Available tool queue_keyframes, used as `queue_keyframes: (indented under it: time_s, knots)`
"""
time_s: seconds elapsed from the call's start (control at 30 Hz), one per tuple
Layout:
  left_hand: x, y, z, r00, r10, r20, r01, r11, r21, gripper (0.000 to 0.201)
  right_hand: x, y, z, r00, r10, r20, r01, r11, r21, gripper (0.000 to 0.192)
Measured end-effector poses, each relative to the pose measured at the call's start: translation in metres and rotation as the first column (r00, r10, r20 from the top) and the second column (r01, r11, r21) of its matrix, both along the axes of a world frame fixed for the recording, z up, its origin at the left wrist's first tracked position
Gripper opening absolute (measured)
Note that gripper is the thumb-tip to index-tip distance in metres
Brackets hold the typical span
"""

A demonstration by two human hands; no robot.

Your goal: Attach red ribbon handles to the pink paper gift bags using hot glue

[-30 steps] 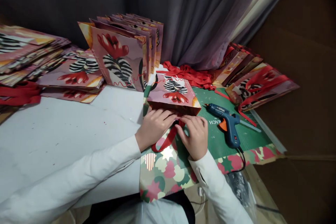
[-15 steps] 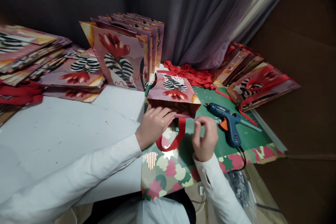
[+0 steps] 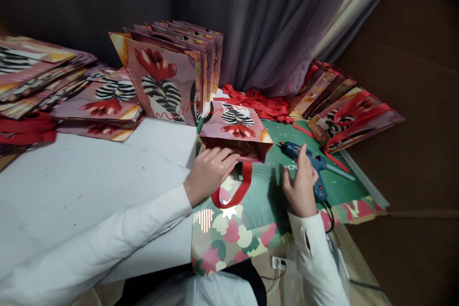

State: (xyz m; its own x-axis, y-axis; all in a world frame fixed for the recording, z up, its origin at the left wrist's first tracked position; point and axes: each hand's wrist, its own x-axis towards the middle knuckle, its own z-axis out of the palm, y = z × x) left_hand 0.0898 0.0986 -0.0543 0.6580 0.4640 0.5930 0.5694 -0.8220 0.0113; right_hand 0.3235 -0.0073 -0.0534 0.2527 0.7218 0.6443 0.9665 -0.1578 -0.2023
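The left hand [image 3: 210, 172] lies palm down on the near edge of a small gift bag [image 3: 234, 131], which lies flat near the middle of the counter [image 3: 89, 177], its printed face up and its open mouth toward the person; the grip of that hand is spread, the fingers [image 3: 225, 155] pressing the bag's lip rather than clamped round anything. A red ribbon handle [image 3: 236, 189] loops out of the bag's mouth at about 5 o'clock from the left hand, just beside its knuckles and lying on the patterned paper sheet [image 3: 229, 234]. The right hand [image 3: 301, 184] is at 3 o'clock from the bag, over the green cutting mat [image 3: 340, 189], its grip apart, fingers loosely raised and holding nothing. The blue glue gun [image 3: 317, 167] lies on the mat directly beyond that hand, at about 1 o'clock from it; the fingertips overlap the gun's body in the view, but whether they touch it cannot be told. The gun's nozzle points toward 10 o'clock, near the bag's right corner. A row of upright bags [image 3: 165, 81] stands at 11 o'clock from the small bag, flat stacks of bags [image 3: 43, 76] lie at 9 o'clock, loose red ribbons [image 3: 258, 100] at 12 o'clock, and more bags with red handles [image 3: 351, 114] at 2 o'clock.
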Motion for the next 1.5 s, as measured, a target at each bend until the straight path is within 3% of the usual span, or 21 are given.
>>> queue_keyframes:
  time_s: [0.13,0.27,0.43,0.63,0.77,0.93,1.0,1.17,1.3,1.43,1.5]
  knots:
    - [0.002,-0.002,0.001,0.999,0.034,-0.038,-0.034,0.999,0.012,0.023,-0.035,0.0,0.0,0.963,0.14,0.229,-0.158,0.985,0.062,0.038]
    - [0.002,-0.007,0.005,0.999,0.007,-0.031,-0.007,1.0,0.009,0.022,-0.066,0.013,-0.003,0.868,0.155,0.471,-0.19,0.981,0.027,0.04]
    - [-0.004,-0.011,0.005,0.999,-0.013,-0.034,0.013,1.0,0.007,0.019,-0.069,0.027,-0.014,0.864,0.197,0.464,-0.28,0.953,0.118,0.023]
    - [-0.005,-0.015,0.005,0.999,-0.03,-0.026,0.031,0.999,0.044,0.02,-0.04,0.014,-0.013,0.822,0.163,0.545,-0.301,0.937,0.174,0.016]
    - [-0.001,-0.018,0.003,0.997,-0.027,-0.069,0.033,0.996,0.081,0.022,-0.037,0.009,-0.016,0.81,0.149,0.567,-0.311,0.929,0.201,0.015]
    - [0.001,-0.018,0.0,0.992,-0.058,-0.109,0.072,0.988,0.133,0.024,-0.056,0.015,-0.017,0.866,0.144,0.478,-0.202,0.977,0.071,0.025]
    - [0.001,-0.018,0.001,0.993,-0.082,-0.085,0.093,0.987,0.128,0.022,-0.064,0.019,-0.015,0.873,0.178,0.455,-0.221,0.974,0.044,0.03]
    - [-0.012,-0.013,0.021,0.986,-0.156,-0.057,0.157,0.988,0.002,0.026,-0.063,0.026,-0.008,0.859,0.236,0.455,-0.31,0.946,0.094,0.022]
    - [-0.031,-0.004,0.04,0.943,-0.221,-0.249,0.205,0.975,-0.089,0.038,-0.055,0.027,0.002,0.85,0.228,0.475,-0.289,0.955,0.058,0.018]
    - [-0.032,-0.001,0.039,0.928,-0.067,-0.367,0.089,0.995,0.045,0.021,-0.056,0.028,0.007,0.82,0.252,0.514,-0.316,0.948,0.04,0.019]
    - [-0.025,-0.001,0.035,0.932,-0.067,-0.355,0.124,0.983,0.139,0.021,-0.06,0.029,0.006,0.827,0.281,0.488,-0.336,0.942,0.027,0.021]
